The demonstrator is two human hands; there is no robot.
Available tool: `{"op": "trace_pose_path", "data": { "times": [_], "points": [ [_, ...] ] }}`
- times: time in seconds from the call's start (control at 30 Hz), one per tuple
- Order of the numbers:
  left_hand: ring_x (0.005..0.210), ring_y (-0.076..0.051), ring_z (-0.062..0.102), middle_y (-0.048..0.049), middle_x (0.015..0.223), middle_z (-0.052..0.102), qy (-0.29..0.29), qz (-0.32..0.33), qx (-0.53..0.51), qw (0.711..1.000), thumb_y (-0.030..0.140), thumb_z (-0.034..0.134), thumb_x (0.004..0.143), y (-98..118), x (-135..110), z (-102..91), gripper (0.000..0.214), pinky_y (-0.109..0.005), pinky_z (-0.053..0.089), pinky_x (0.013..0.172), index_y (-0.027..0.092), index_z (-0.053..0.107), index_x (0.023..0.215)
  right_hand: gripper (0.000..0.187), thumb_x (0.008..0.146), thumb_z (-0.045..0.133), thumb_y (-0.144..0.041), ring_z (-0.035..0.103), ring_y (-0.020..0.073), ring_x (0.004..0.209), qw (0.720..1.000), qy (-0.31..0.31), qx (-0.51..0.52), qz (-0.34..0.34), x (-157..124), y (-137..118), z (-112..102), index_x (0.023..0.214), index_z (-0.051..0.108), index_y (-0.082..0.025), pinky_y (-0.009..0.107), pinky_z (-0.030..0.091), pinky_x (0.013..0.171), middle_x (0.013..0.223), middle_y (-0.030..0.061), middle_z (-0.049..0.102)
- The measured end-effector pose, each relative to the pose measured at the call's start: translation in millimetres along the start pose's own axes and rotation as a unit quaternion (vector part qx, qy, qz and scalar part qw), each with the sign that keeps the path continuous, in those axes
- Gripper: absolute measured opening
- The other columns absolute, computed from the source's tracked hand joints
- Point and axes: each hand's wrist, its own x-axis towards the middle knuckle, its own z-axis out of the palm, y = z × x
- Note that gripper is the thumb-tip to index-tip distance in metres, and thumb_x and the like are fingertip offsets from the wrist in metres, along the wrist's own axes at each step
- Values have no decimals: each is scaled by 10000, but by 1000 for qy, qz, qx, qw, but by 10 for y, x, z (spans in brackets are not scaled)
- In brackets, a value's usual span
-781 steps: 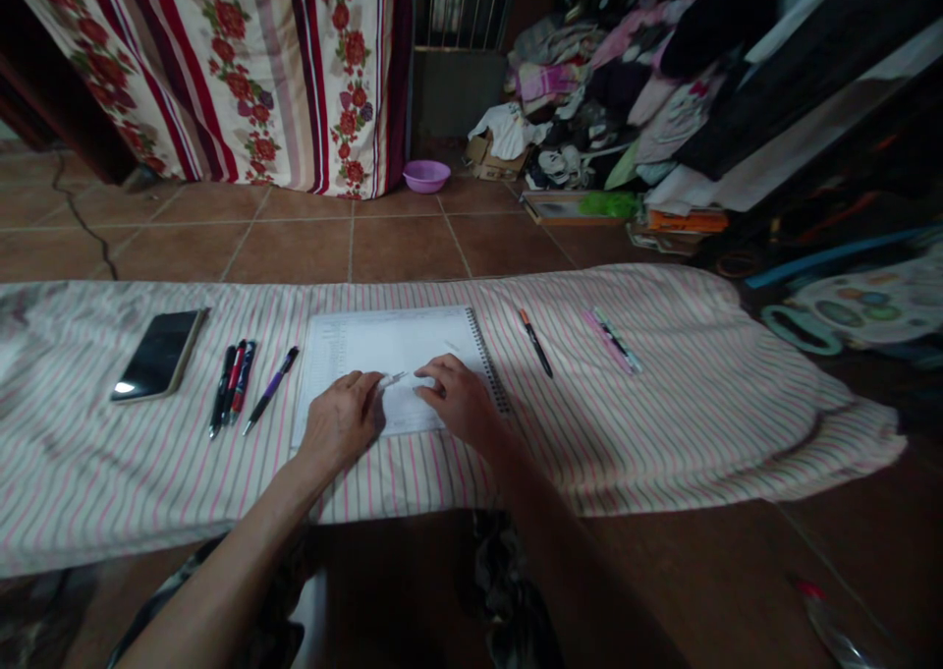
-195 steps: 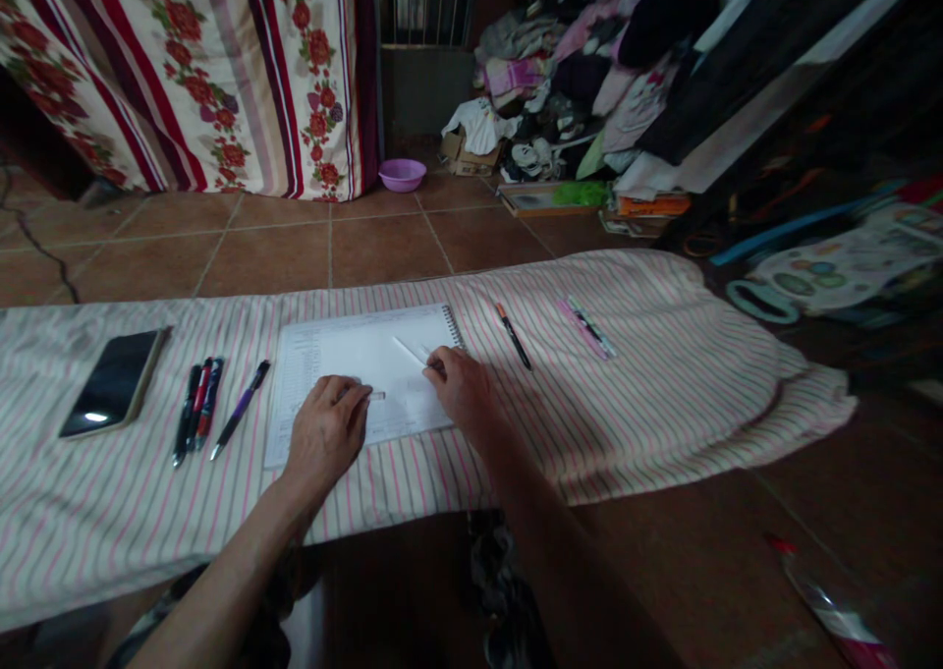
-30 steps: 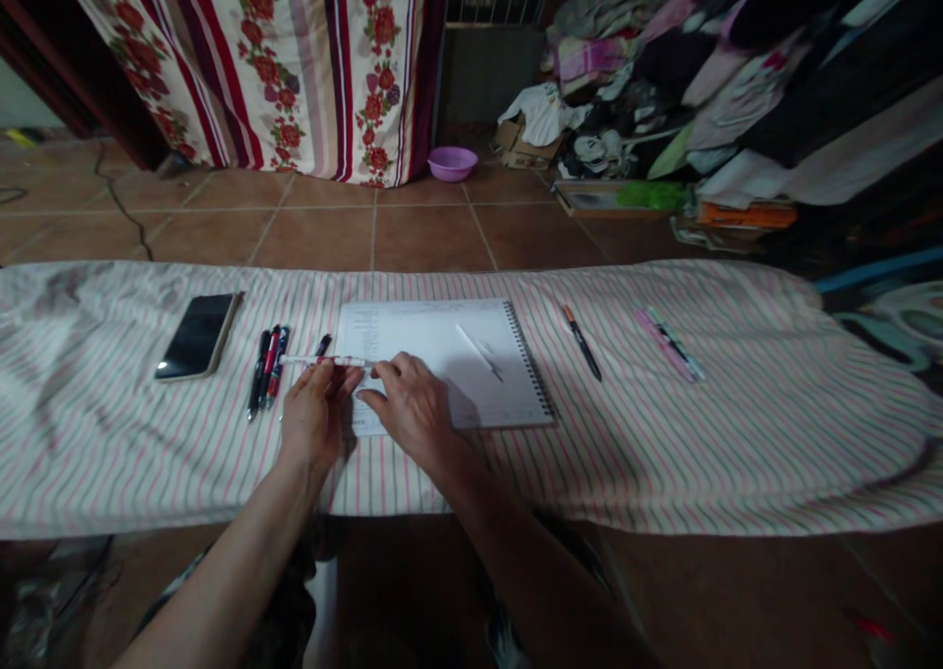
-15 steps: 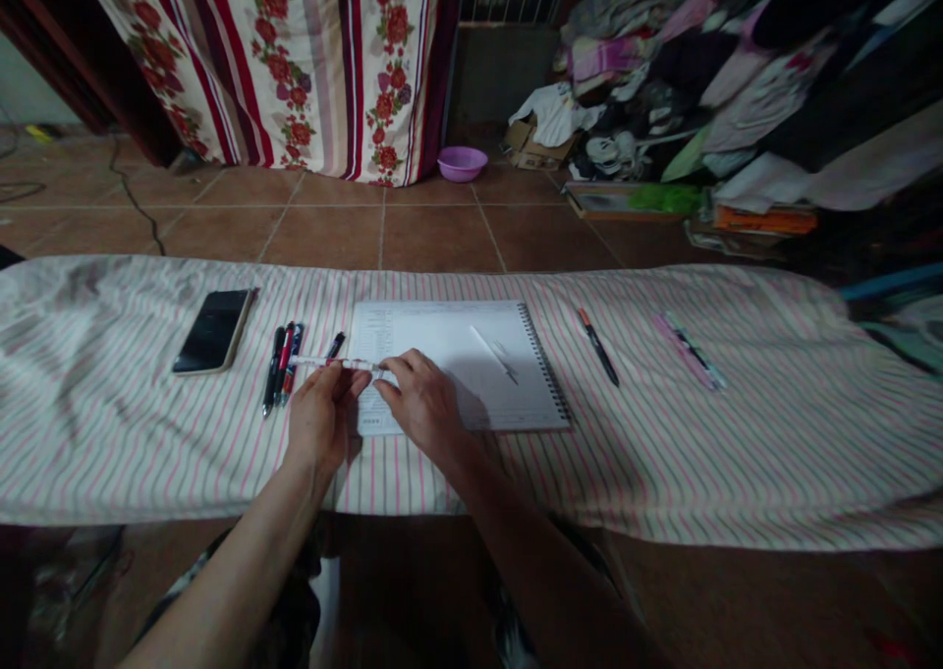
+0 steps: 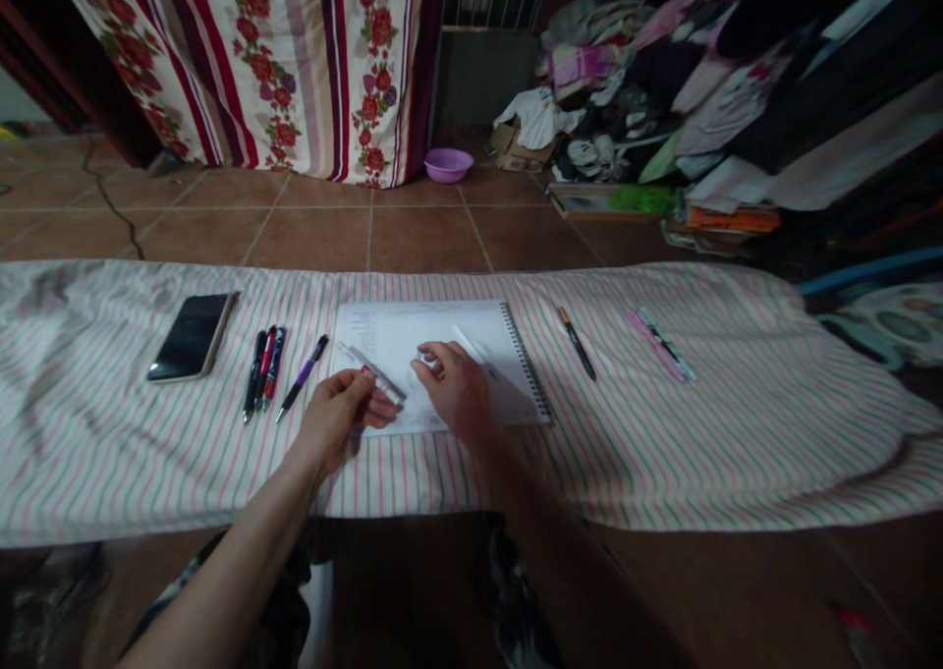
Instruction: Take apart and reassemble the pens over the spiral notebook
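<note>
My left hand [image 5: 335, 425] pinches a clear pen [image 5: 374, 371] that slants up to the left over the near left corner of a spiral notebook [image 5: 471, 330]. My right hand [image 5: 457, 391] rests on the notebook's page with its fingers curled round something small and pale that I cannot make out. A thin white pen part [image 5: 471, 345] lies on the page just beyond the right hand. The notebook lies on a striped cloth [image 5: 737, 433].
On the cloth, left of the notebook, lie a purple pen [image 5: 302, 378], three pens side by side [image 5: 263, 372] and a phone [image 5: 192, 336]. To the right lie a black pen [image 5: 577, 343] and pink and green pens [image 5: 661, 344]. Beyond are tiled floor, a purple bowl [image 5: 448, 164], a floral curtain and piled clothes.
Both hands held the clear pen level by its ends; now the right hand has let go and moved right onto the page, and the left hand alone holds the pen, tilted.
</note>
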Motion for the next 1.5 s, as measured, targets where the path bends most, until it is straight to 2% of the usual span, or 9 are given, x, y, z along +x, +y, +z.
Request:
{"op": "trace_pose_path", "data": {
  "times": [0.17, 0.47, 0.67, 0.77, 0.9, 1.0, 1.2, 1.33, 1.5],
  "points": [
    [425, -149, 604, -92, 512, 638, -28, -4, 59, 998, 262, 603, 747, -40, 40, 128, 231, -195, 425, 383, 118, 538, 579, 164, 791, 559, -269, 582, 118, 638, 999, 15, 30, 30, -22, 131, -183, 919, 620, -187, 234, 463, 616, 843, 34, 621],
    [383, -153, 582, -37, 472, 599, -16, 22, 139, 990, 342, 629, 700, -161, 164, 291, 261, -226, 438, 360, 141, 505, 590, 144, 783, 581, -228, 591, 103, 644, 999, 21, 36, -11, -103, 213, -369, 909, 624, -174, 210, 474, 619, 838, 32, 623],
    [317, -135, 519, 26, 414, 539, -7, 67, 311, 948, 488, 549, 722, -219, 211, 241, 341, -210, 338, 299, 186, 473, 582, 126, 775, 606, -212, 578, 82, 590, 999, 4, 34, -31, -163, 221, -403, 897, 623, -188, 205, 473, 626, 840, 17, 631],
    [292, -114, 465, 44, 365, 501, 10, 108, 351, 930, 490, 545, 719, -251, 215, 228, 331, -212, 315, 323, 195, 492, 579, 133, 777, 609, -208, 580, 82, 592, 999, -6, 32, -37, -186, 221, -407, 909, 622, -189, 209, 471, 642, 850, 20, 634],
    [325, -103, 461, 44, 411, 533, 31, 158, 323, 932, 431, 559, 718, -306, 205, 235, 244, -209, 301, 354, 190, 557, 678, 143, 778, 609, -191, 588, 95, 638, 998, -22, 34, -41, -198, 224, -406, 920, 620, -186, 213, 467, 653, 864, 24, 636],
    [311, -94, 432, 60, 399, 501, 28, 164, 277, 946, 405, 568, 716, -320, 197, 255, 222, -204, 284, 348, 183, 568, 715, 144, 774, 616, -190, 592, 108, 678, 998, -32, 36, -45, -200, 226, -391, 919, 621, -186, 218, 466, 658, 850, 23, 637],
    [312, -57, 407, 44, 462, 530, -57, 70, 110, 990, 411, 630, 674, -216, 125, 337, 281, -170, 200, 316, 146, 574, 746, 165, 770, 625, -188, 595, 115, 701, 996, -46, 41, -61, -215, 238, -332, 934, 619, -198, 225, 462, 672, 863, 21, 632],
    [349, -32, 414, 15, 513, 559, -96, 43, 90, 990, 408, 688, 634, -168, 81, 365, 312, -148, 195, 321, 118, 582, 684, 169, 782, 606, -185, 596, 126, 740, 995, -49, 42, -77, -219, 231, -311, 950, 612, -207, 231, 464, 682, 876, 24, 627],
    [339, -34, 405, 38, 469, 537, -101, 32, 80, 991, 380, 730, 598, -200, 90, 380, 333, -140, 195, 315, 127, 588, 760, 155, 808, 564, -159, 588, 154, 831, 991, -48, 28, -124, -217, 228, -283, 950, 610, -200, 259, 459, 738, 879, 38, 628]
  ]
}}
